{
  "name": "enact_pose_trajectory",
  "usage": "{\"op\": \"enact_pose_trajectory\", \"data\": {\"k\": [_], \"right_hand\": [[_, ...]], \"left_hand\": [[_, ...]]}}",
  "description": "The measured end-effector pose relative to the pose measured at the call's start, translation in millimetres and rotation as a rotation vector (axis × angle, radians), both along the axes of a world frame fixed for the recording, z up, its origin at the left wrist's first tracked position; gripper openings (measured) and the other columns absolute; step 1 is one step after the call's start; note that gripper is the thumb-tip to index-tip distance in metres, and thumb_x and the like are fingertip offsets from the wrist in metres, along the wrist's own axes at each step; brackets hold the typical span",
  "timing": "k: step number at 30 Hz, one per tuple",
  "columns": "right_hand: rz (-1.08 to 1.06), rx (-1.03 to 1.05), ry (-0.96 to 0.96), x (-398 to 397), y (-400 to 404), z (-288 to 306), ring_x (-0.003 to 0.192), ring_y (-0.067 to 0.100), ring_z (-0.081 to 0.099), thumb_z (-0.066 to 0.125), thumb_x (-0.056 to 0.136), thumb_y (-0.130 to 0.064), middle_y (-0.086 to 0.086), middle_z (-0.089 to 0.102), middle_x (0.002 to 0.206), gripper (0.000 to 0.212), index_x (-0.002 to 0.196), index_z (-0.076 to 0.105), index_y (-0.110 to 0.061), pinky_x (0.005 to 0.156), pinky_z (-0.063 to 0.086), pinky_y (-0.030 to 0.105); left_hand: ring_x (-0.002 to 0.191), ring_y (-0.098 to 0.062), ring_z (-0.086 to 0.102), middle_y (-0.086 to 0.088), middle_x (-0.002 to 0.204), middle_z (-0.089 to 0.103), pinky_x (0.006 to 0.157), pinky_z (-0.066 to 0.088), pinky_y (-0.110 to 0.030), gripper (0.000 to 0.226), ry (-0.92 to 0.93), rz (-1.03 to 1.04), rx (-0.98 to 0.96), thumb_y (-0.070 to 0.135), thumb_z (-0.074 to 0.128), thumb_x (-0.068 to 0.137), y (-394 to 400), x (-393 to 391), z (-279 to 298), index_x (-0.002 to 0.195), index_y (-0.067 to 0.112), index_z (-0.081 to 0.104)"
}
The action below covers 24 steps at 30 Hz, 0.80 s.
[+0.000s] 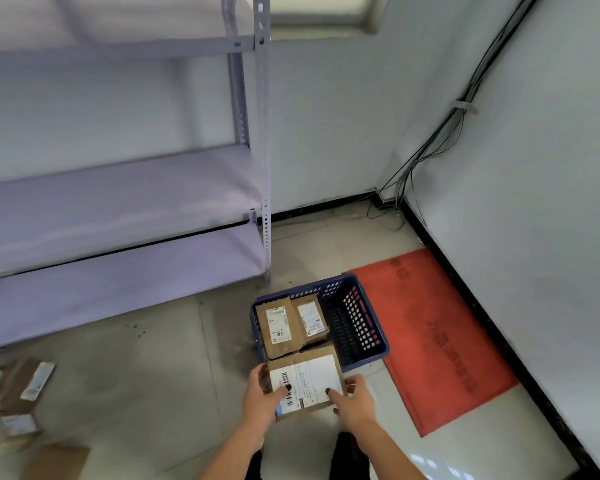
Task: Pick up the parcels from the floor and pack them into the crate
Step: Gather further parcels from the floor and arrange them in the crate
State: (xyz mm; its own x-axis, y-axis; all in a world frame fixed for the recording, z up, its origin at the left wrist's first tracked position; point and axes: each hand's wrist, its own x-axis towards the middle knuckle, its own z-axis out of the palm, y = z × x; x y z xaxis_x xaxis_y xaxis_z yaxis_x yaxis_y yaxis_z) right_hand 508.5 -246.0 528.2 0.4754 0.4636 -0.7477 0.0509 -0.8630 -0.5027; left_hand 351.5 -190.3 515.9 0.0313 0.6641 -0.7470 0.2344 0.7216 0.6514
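A blue plastic crate [359, 327] stands on the floor, partly on a red mat. Two brown cardboard parcels lie inside it at the left: one marked "7786" [278, 325] and a smaller one [311, 318] beside it. Both my hands hold a third brown parcel with a white label [307, 375] over the crate's near edge. My left hand [262, 398] grips its left side with the thumb on top. My right hand [354, 398] grips its right side, thumb on the label. Several more parcels [13, 393] lie on the floor at the far left.
A grey metal shelf rack [118, 202] stands at the left against the wall. The red mat [440, 341] lies along the right wall. Black cables [440, 140] run down the corner to the floor. Another cardboard box [54, 462] sits at the bottom left.
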Motion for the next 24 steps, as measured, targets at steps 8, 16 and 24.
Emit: {"op": "enact_pose_trajectory", "data": {"k": [8, 16, 24], "right_hand": [[0.270, -0.054, 0.067, 144, 25, -29, 0.100, 0.025, 0.061, 0.066, 0.080, -0.013, -0.002, 0.057, 0.094, 0.052, 0.129, 0.049, -0.012, 0.091, 0.052, 0.035], [0.511, -0.249, 0.125, 240, 54, -111, 0.113, 0.016, 0.058, 0.070, 0.075, -0.024, -0.003, 0.063, 0.116, 0.055, 0.126, 0.049, -0.018, 0.100, 0.045, 0.026], [0.604, -0.278, 0.069, 243, 121, -265, 0.111, 0.020, 0.059, 0.068, 0.077, -0.022, 0.005, 0.062, 0.124, 0.056, 0.128, 0.047, -0.013, 0.090, 0.041, 0.021]], "left_hand": [[0.100, -0.022, 0.057, -0.018, 0.128, 0.056, 0.074, 0.053, -0.026, 0.066, 0.037, 0.097, -0.064, -0.013, 0.058, 0.080, -11, 133, -34, 0.139, 0.005, 0.037], [0.114, -0.027, 0.053, -0.015, 0.128, 0.055, 0.102, 0.044, -0.041, 0.071, 0.102, 0.092, -0.198, -0.007, 0.064, 0.075, 9, 212, -114, 0.140, 0.008, 0.039], [0.119, -0.024, 0.053, -0.009, 0.132, 0.055, 0.105, 0.040, -0.035, 0.063, 0.174, 0.174, -0.254, 0.003, 0.064, 0.079, 71, 226, -256, 0.137, 0.014, 0.043]]}}
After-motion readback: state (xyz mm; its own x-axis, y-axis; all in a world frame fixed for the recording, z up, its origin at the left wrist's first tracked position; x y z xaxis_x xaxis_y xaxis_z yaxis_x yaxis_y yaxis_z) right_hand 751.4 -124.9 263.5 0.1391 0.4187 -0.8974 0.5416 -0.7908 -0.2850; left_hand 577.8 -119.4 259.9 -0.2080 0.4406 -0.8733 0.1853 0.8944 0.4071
